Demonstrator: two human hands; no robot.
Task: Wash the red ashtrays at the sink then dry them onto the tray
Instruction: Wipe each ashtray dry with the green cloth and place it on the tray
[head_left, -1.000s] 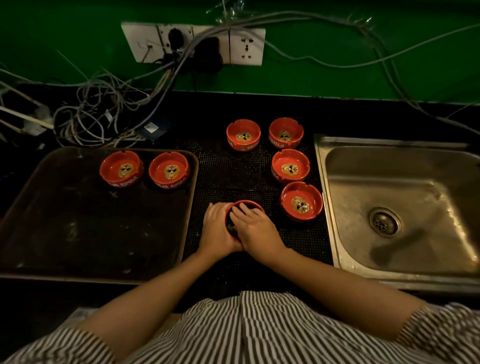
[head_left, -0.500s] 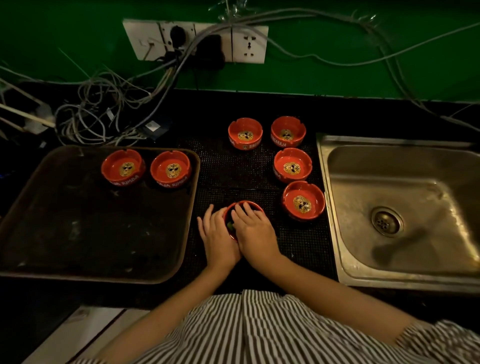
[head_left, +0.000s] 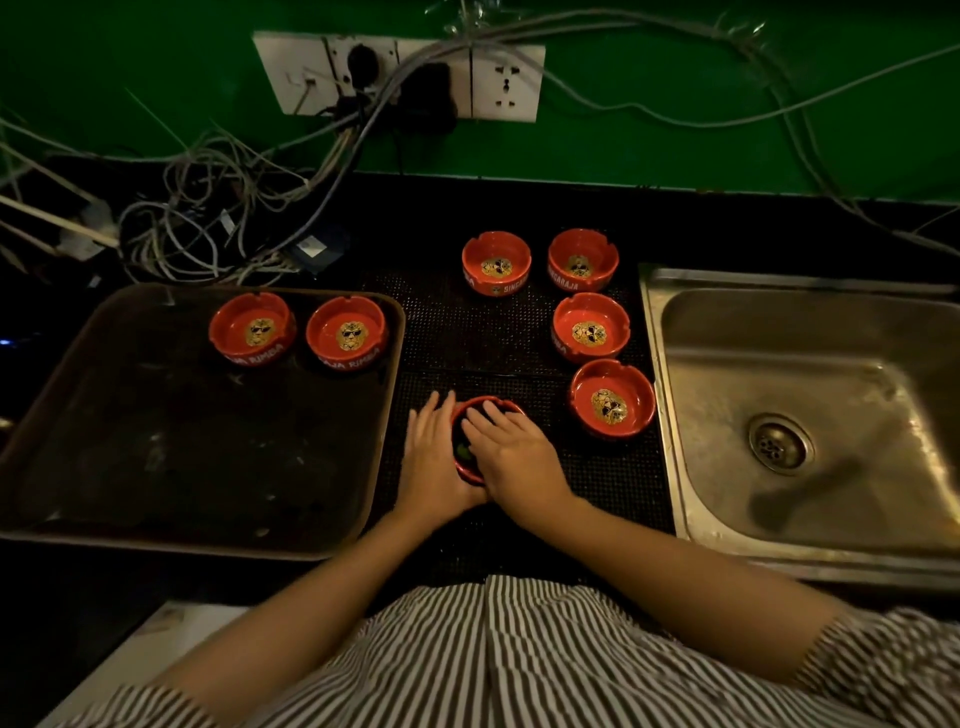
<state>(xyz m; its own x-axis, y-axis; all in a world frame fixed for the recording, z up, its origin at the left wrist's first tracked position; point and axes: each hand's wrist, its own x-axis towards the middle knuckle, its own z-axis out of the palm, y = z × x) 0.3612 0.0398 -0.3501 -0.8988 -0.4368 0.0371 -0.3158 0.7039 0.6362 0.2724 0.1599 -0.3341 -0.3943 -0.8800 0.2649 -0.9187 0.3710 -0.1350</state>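
— Where are the hands?

— Both forearms reach forward from striped short sleeves and converge at the middle. The left hand (head_left: 434, 457) lies palm down, fingers fairly straight and slightly spread, pressed against the left wall of a small round red ashtray (head_left: 470, 475).

— And the right?

— The right hand (head_left: 511, 457) is laid across the top of it, fingers extended over the rim and into the bowl. The two hands touch near the thumbs.
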